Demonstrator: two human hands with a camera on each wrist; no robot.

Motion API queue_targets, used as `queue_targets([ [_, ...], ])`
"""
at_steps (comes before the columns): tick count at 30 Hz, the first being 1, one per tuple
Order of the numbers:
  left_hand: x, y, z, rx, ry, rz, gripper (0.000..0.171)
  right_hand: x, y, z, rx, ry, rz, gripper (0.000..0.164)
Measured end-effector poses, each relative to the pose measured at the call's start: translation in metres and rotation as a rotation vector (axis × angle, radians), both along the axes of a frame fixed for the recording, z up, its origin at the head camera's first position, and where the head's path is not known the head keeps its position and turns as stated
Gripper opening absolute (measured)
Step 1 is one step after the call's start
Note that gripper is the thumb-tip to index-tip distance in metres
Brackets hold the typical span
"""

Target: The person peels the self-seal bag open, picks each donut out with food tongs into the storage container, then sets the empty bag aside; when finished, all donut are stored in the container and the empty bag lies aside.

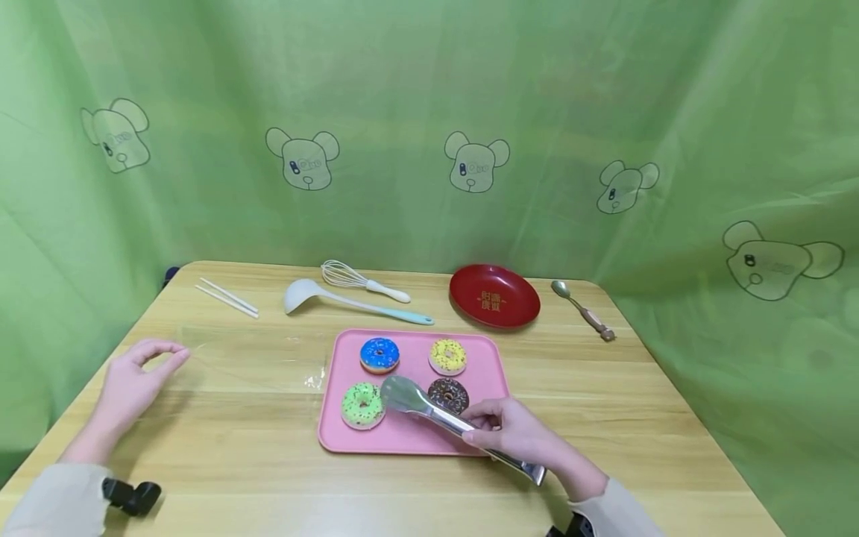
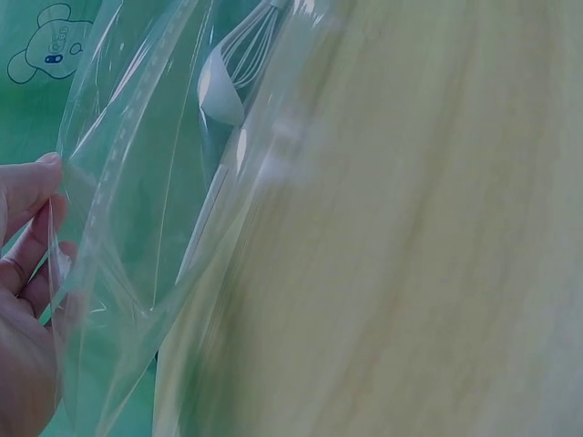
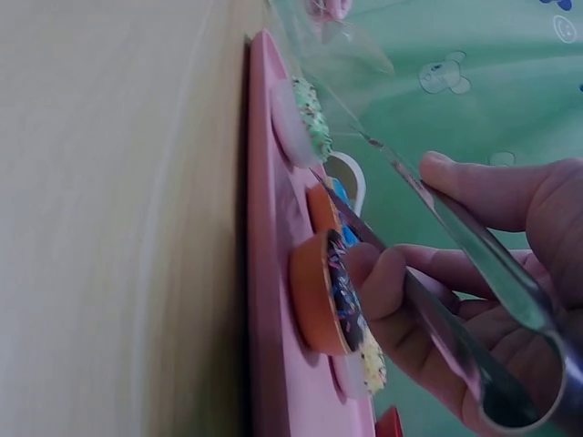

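Observation:
My left hand (image 1: 136, 379) pinches the edge of a clear plastic bag (image 2: 137, 228) between thumb and fingers at the table's left. In the head view the bag reaches across toward the tray, its outline faint. My right hand (image 1: 520, 434) holds metal tongs (image 1: 446, 419) over the front of a pink tray (image 1: 409, 441). The tong arms stand apart in the right wrist view, nothing gripped between them. Their tips are close to the green doughnut (image 1: 363, 406); contact is unclear. Also on the tray are a blue doughnut (image 1: 379, 356), a yellow one (image 1: 447, 356) and a chocolate one (image 1: 448, 395).
Behind the tray lie a ladle (image 1: 356, 302), a whisk (image 1: 365, 282) and a red plate (image 1: 494, 296). White sticks (image 1: 228, 297) rest at the back left, a spoon (image 1: 582, 309) at the back right. A green curtain (image 1: 403, 89) hangs around the table.

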State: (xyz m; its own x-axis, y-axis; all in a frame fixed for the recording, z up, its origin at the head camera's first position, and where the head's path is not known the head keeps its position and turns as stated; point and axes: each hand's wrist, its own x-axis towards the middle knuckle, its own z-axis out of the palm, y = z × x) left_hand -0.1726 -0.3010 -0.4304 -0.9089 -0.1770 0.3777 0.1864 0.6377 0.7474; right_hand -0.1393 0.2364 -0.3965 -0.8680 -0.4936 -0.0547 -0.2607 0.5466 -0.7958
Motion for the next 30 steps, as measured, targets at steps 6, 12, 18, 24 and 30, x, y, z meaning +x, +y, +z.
queue_targets([
  [6, -0.002, 0.002, -0.001, 0.017, 0.008, -0.023, 0.028, 0.001, 0.019, -0.002, -0.017, 0.040, -0.057, 0.032],
  [12, -0.002, -0.001, 0.005, -0.012, 0.005, -0.015, 0.029, 0.001, 0.052, -0.002, -0.053, 0.017, -0.246, 0.041],
  [18, -0.002, -0.003, 0.003, -0.038, -0.030, -0.022, 0.030, 0.001, 0.097, -0.005, -0.096, -0.008, -0.454, 0.046],
  [24, -0.005, -0.005, -0.002, -0.039, -0.073, -0.034, 0.033, 0.002, 0.140, -0.012, -0.025, 0.022, -0.620, 0.055],
  [30, -0.008, -0.002, -0.006, -0.040, -0.118, -0.067, 0.036, 0.004, 0.168, -0.021, 0.014, 0.008, -0.716, 0.062],
])
